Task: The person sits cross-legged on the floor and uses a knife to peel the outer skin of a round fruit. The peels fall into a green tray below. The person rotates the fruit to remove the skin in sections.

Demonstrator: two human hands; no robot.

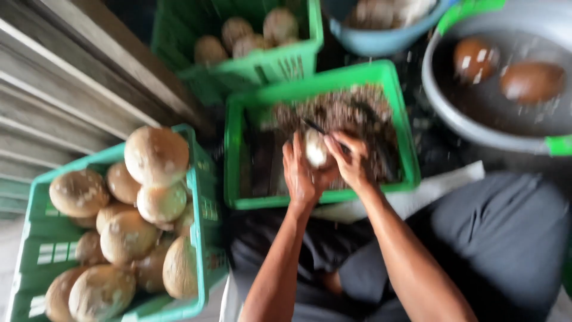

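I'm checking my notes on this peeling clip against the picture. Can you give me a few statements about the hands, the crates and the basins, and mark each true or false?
1. Both hands are on one pale coconut. True: the left hand cups it and the right hand holds a dark blade against it.
2. The hands work over a blue crate. False: the middle crate below them is green and holds brown shavings.
3. The crate at lower left is piled with whole coconuts. True.
4. The grey basin at upper right holds nothing. False: two brown coconuts lie in it.
5. A blue bowl sits at the top. True.
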